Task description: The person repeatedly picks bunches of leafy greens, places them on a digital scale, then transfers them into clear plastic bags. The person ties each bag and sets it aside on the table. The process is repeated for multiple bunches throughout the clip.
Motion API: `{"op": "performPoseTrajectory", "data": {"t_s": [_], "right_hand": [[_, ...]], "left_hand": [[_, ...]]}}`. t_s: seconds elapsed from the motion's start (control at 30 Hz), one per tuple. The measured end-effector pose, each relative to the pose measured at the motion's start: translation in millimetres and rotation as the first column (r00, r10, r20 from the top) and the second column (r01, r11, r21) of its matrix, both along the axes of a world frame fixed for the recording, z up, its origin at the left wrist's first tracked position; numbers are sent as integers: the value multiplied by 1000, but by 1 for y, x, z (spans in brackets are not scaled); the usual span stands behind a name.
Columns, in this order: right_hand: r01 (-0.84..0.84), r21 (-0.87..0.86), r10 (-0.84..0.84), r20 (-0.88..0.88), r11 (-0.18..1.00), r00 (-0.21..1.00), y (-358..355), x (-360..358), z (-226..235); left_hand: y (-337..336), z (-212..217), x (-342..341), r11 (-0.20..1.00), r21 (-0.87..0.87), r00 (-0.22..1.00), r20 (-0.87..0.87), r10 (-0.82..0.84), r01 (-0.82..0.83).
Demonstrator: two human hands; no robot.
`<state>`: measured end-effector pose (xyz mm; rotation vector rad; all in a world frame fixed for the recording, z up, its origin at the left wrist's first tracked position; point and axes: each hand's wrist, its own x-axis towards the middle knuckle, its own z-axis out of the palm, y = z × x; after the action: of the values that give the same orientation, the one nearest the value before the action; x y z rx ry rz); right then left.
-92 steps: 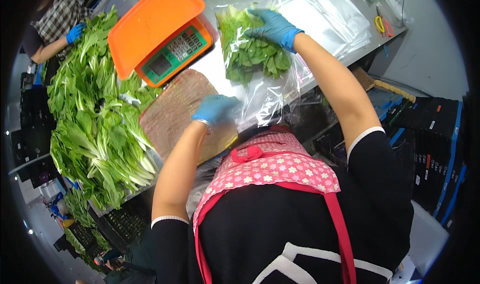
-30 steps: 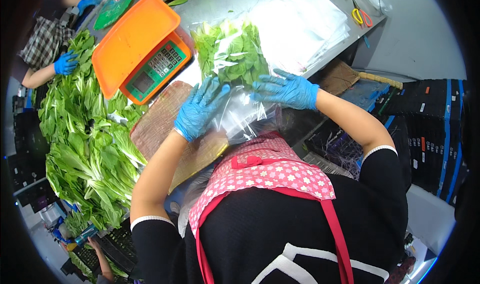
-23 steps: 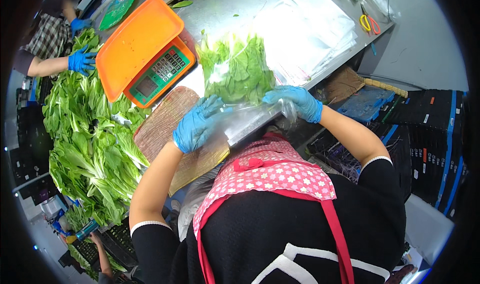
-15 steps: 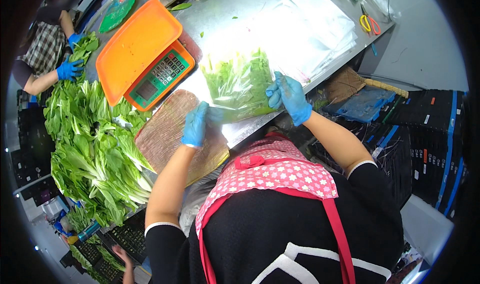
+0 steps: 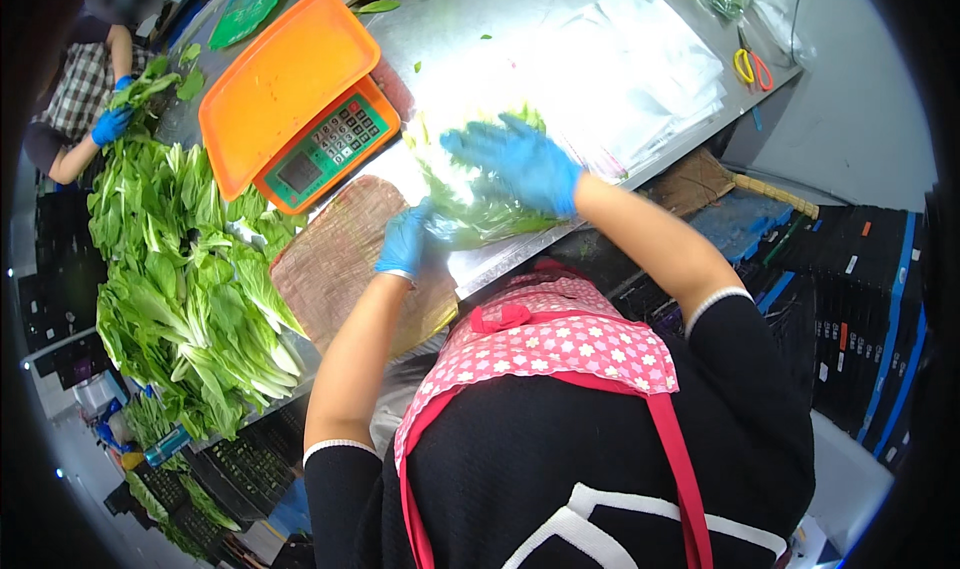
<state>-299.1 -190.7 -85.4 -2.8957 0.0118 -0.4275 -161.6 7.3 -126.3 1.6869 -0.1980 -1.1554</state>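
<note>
A clear plastic bag of leafy greens (image 5: 470, 214) lies flat at the metal table's near edge. My right hand (image 5: 525, 164), in a blue glove, is spread over the bag with its fingers stretched out to the left. It hides much of the greens inside. At the bag's near left corner, my left hand (image 5: 403, 241), also gloved in blue, has its fingers closed on the plastic. Beneath my left wrist is a brownish woven cloth (image 5: 335, 259).
An orange scale (image 5: 290, 89) stands left of the bag, beside a large heap of leafy greens (image 5: 190, 299). Flat clear bags (image 5: 640, 69) are stacked at right, near scissors (image 5: 750, 67). A co-worker's gloved hand (image 5: 112, 126) handles greens at far left. Black crates (image 5: 860, 299) are piled at right.
My right hand has left the bag's right corner and moved left, opening flat over the bag. My left hand stays at the left corner. The co-worker has lifted some greens.
</note>
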Motion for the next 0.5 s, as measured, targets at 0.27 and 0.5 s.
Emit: {"op": "performPoseTrajectory", "data": {"t_s": [0.27,0.5], "right_hand": [[42,203,-8,-165,978,986,-43,61,-24],[192,357,-322,353,914,879,-65,43,-13]], "left_hand": [[-24,98,-18,930,146,110,975,-193,337],[-40,25,-17,834,236,263,876,-405,499]]}}
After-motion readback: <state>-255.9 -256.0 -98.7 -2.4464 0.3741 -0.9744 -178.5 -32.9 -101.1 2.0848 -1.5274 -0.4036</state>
